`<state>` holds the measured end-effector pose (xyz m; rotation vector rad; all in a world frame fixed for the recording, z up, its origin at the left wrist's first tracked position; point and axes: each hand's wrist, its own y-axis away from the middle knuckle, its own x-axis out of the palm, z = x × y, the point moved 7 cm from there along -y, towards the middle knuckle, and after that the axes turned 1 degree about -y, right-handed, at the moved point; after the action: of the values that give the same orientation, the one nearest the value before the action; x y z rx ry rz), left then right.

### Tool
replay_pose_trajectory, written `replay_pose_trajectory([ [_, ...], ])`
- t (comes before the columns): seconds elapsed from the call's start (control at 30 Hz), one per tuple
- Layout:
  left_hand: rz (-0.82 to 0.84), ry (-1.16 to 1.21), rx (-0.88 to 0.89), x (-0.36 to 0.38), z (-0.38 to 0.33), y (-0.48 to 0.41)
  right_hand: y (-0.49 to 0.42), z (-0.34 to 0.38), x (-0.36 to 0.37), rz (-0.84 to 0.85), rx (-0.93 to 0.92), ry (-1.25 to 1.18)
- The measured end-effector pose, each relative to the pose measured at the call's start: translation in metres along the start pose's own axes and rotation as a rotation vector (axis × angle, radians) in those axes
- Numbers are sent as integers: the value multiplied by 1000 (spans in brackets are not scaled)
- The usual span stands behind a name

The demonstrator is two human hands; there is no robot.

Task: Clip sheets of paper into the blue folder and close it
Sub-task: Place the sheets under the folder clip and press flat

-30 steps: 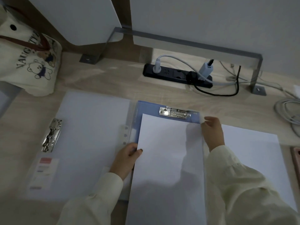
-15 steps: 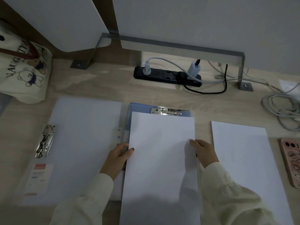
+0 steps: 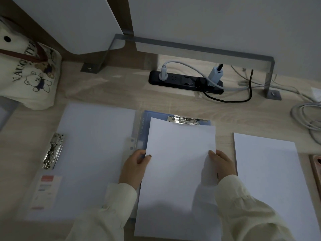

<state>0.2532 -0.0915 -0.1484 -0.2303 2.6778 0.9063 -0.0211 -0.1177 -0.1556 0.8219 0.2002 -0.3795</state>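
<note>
The blue folder (image 3: 146,122) lies open on the desk; its left cover (image 3: 93,150) carries a side clip (image 3: 52,152) and its right half has a metal top clip (image 3: 185,120). A white sheet of paper (image 3: 177,171) lies over the right half, its top edge just below the top clip. My left hand (image 3: 134,166) pinches the sheet's left edge. My right hand (image 3: 221,164) pinches its right edge, thumb on top.
A stack of white paper (image 3: 271,180) lies to the right. A pink phone (image 3: 317,167) sits at the right edge. A black power strip (image 3: 184,82) with cables lies behind the folder, coiled cables (image 3: 307,117) at far right, a tote bag (image 3: 26,73) at far left.
My right hand moved from near the top clip down to the sheet's right edge and took hold of it. The sheet's top edge now tilts slightly, lying closer to the clip.
</note>
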Motion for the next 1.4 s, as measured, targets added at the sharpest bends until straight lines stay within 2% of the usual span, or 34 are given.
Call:
replay_pose_trajectory([
  [0.13,-123,-248,-3,-5,-6,-1,-1,-1,1,-17,47,-12],
  [0.27,-127,-395,-12,-4,-9,-4,-2,1,2,-46,70,11],
  [0.47,-152,-403,23,-7,-7,-5,-3,4,3,-111,-37,-6],
  [0.67,-215,-499,121,-9,-19,-8,-6,20,8,-166,-175,194],
  [0.8,-246,-545,157,-10,-19,-11,-8,20,9,-146,-172,237],
  [1.23,-185,-599,159,-10,-20,-17,-12,21,13,-108,-152,316],
  [1.4,-261,-639,232,-10,-24,-13,-8,24,15,-206,-194,456],
])
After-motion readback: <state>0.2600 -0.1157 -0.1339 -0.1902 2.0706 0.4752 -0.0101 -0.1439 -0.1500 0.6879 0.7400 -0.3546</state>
